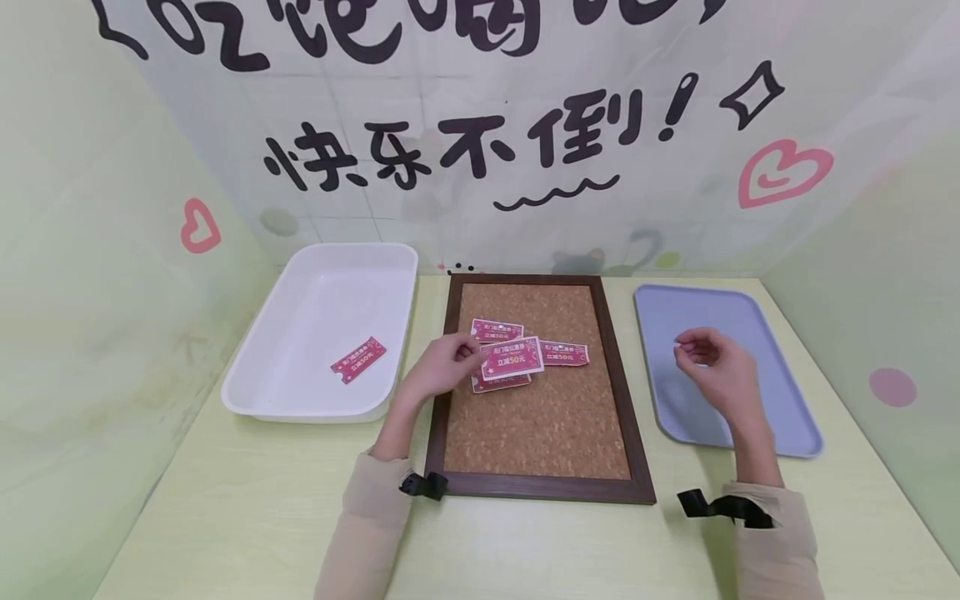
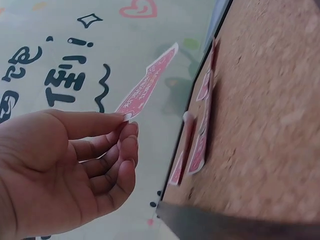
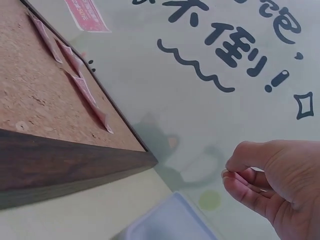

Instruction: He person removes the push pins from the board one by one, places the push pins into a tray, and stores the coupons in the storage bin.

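My left hand (image 1: 447,364) pinches a pink paper coupon (image 1: 513,358) by its left end, between thumb and fingers. In the left wrist view this held coupon (image 2: 149,86) stands clear of the corkboard. Three more pink coupons lie on the corkboard (image 1: 536,433): an upper coupon (image 1: 497,329), a right-hand coupon (image 1: 566,354) and a lower coupon (image 1: 501,382), partly covered by the held one. Small pale dots show on some. Above the blue tray hangs my right hand (image 1: 720,367), fingers curled and thumb near the index fingertip. Nothing shows between them.
On the left, a white tray (image 1: 258,346) holds one pink coupon (image 1: 358,360). The blue tray (image 1: 678,417) lies right of the corkboard's dark wooden frame (image 1: 540,486). A lettered backdrop (image 1: 465,225) rises behind the pale table (image 1: 555,550).
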`<state>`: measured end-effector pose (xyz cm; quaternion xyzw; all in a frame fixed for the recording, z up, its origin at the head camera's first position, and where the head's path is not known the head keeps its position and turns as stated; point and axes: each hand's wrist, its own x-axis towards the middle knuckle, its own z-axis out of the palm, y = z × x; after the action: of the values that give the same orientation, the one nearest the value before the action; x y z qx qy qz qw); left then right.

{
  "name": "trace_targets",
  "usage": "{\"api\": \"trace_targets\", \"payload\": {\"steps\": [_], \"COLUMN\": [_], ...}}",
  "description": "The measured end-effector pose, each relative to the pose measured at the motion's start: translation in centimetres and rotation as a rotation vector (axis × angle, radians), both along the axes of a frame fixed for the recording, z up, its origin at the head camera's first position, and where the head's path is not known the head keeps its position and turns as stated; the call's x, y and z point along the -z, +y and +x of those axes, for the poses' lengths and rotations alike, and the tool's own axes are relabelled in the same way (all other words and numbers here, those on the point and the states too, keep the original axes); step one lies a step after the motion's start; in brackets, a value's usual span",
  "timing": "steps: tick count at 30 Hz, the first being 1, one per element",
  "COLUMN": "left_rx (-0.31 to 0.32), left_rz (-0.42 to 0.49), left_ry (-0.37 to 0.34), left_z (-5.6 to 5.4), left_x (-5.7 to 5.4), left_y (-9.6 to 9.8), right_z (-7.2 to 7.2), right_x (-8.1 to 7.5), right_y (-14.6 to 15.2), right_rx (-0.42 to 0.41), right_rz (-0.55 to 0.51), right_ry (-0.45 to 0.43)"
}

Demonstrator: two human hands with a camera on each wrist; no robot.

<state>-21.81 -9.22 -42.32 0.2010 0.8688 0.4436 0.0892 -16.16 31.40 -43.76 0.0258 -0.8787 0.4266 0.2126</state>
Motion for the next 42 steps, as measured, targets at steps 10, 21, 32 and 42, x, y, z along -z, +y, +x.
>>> {"api": "trace_targets", "payload": {"steps": [10, 21, 32, 42], "left_rx": [-0.086, -0.19, -0.293, -0.422], "left_rz": [0.092, 0.154, 0.131, 0.04], "left_ry": [-0.049, -0.052, -0.036, -0.063], "left_z": [-0.1, -0.2, -0.3, -0.5], "left_x": [-0.3, -1.3, -0.6, 1.0], "left_y": [-3.6, -7.4, -11.3, -14.3], "right_z": [0.6, 2.1, 2.7, 2.7], "right_x": [0.0, -0.4, 1.4, 2.8], "right_y": [2.5, 5.8, 8.5, 8.9], "right_rx": [0.037, 0.187, 0.25, 0.265], "right_rz": [-0.031, -0.087, -0.016, 0.086], "right_ry": [-0.039, -0.103, -0.18, -0.256]}}
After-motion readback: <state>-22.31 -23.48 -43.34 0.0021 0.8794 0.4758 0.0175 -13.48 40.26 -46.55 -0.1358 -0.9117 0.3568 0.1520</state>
